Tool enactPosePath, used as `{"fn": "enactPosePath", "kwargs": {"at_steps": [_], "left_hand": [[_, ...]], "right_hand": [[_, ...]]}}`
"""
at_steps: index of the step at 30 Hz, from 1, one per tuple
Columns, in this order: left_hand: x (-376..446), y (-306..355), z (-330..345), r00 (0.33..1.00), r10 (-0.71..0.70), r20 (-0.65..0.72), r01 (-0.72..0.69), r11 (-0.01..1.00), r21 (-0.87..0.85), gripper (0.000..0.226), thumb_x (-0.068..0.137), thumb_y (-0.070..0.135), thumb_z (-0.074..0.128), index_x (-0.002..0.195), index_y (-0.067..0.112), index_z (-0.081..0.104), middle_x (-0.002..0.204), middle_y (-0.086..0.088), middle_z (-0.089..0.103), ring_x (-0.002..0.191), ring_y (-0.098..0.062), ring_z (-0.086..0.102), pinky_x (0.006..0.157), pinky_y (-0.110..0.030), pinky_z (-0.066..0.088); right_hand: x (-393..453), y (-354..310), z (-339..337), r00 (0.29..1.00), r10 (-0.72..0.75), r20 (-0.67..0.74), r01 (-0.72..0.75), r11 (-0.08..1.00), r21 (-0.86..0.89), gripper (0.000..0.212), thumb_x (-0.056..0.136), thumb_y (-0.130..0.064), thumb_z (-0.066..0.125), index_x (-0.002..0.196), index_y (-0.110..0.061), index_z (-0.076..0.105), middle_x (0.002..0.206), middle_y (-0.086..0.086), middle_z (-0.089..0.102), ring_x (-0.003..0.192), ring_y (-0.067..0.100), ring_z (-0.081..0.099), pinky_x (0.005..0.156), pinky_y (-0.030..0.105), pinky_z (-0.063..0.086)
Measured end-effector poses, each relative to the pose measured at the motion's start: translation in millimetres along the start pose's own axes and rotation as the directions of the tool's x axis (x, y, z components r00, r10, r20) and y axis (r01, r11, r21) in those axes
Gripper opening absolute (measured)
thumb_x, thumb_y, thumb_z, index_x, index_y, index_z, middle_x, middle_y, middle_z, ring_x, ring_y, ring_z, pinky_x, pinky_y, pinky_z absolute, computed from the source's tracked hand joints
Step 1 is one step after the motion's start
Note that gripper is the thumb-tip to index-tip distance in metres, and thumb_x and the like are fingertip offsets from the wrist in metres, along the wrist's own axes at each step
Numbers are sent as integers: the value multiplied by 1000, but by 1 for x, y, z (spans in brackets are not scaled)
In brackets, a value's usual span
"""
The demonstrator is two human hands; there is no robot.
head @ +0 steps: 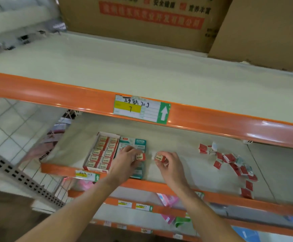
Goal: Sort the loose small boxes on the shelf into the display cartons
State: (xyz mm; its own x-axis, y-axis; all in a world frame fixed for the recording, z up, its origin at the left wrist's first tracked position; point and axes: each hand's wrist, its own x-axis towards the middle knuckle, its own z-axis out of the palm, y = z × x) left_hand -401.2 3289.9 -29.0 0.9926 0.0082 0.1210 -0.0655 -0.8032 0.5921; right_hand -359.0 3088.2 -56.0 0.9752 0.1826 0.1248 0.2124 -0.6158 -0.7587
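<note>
My left hand [126,158] hovers over the teal display carton [136,142] and pinches a small red and cream box [140,156]. Just to its right, my right hand [168,161] pinches a second small red and cream box [160,158] above the shelf [185,145]. A red-edged display carton [101,151] left of the teal one is packed with rows of the same small boxes. Several loose small boxes [229,161], mostly red with a few teal ones, lie scattered in a curved trail at the right of the shelf.
An orange shelf rail with a price label [141,109] juts out above the working shelf. Big cardboard boxes [142,20] stand on the upper shelf. Lower shelves [168,201] hold pink packets. A perforated metal upright [25,180] and tiled floor [7,123] are at the left.
</note>
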Motion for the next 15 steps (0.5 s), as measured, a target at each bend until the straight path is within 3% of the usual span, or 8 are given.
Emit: {"fn": "enactPosePath", "kwargs": {"at_steps": [4, 10, 15], "left_hand": [[-5, -27, -24, 999, -11, -46, 11, 1000, -1, 37, 91, 19, 65, 127, 23, 62, 127, 3, 55, 116, -18, 52, 97, -29, 43], [-3, -61, -48, 996, -69, -50, 69, 998, 9, 37, 88, 13, 65, 124, 20, 65, 127, -3, 56, 117, -26, 51, 101, -37, 42], [1, -88, -73, 996, -75, -44, 79, 993, 91, 41, 89, 10, 60, 128, 22, 61, 129, -2, 54, 118, -24, 50, 100, -32, 41]], "right_hand": [[7, -31, 39, 997, -58, 44, 58, 998, -4, 27, 88, -23, 73, 115, -21, 68, 103, -8, 53, 87, 6, 58, 83, 23, 52], [22, -66, 79, 994, -62, 95, 67, 996, -50, 32, 89, -27, 73, 120, -21, 67, 110, -7, 56, 92, 9, 61, 85, 22, 51], [35, -96, 107, 989, -67, 130, 82, 991, -109, 32, 88, -33, 72, 119, -24, 67, 111, -8, 56, 87, 6, 58, 84, 23, 49]]}}
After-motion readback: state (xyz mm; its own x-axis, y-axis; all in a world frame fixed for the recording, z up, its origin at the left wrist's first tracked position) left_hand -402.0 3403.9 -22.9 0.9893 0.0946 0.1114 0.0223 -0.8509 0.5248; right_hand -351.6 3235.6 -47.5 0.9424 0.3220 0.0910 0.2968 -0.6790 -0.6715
